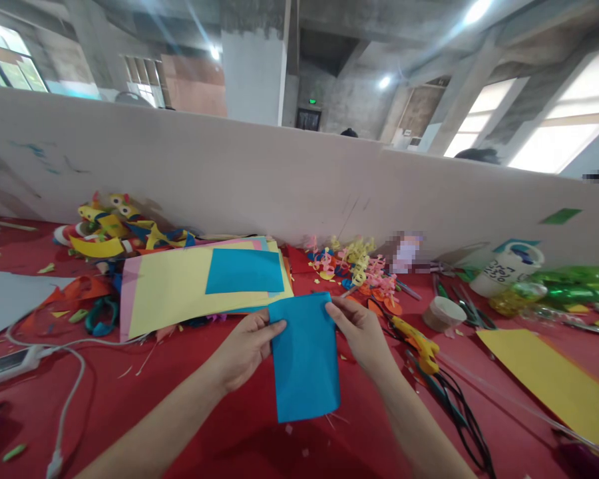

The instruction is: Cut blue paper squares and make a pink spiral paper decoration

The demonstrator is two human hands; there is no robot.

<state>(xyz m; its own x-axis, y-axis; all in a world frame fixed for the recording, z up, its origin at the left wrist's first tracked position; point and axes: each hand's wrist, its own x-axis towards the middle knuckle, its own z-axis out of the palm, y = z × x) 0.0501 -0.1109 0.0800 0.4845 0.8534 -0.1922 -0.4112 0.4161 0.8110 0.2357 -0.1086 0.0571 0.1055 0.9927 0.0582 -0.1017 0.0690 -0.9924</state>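
A blue sheet of paper (307, 362) hangs upright over the red table, held up between both hands. My left hand (252, 346) pinches its upper left edge, thumb in front. At the upper right corner my right hand (359, 329) grips it the same way, with its fingers behind the sheet. Behind it lies a stack of coloured paper (172, 289), mostly yellow on top, and a second blue piece (244, 271) rests on that stack.
A yellow glue gun (416, 342) with a black cord lies right of my hands. Beyond are small paper curls (362, 256), a tape roll (444, 313), scissors (474, 309) and yellow paper (554, 379). Left are scissors (101, 314) and a power strip (10, 366). A white partition (229, 173) stands behind.
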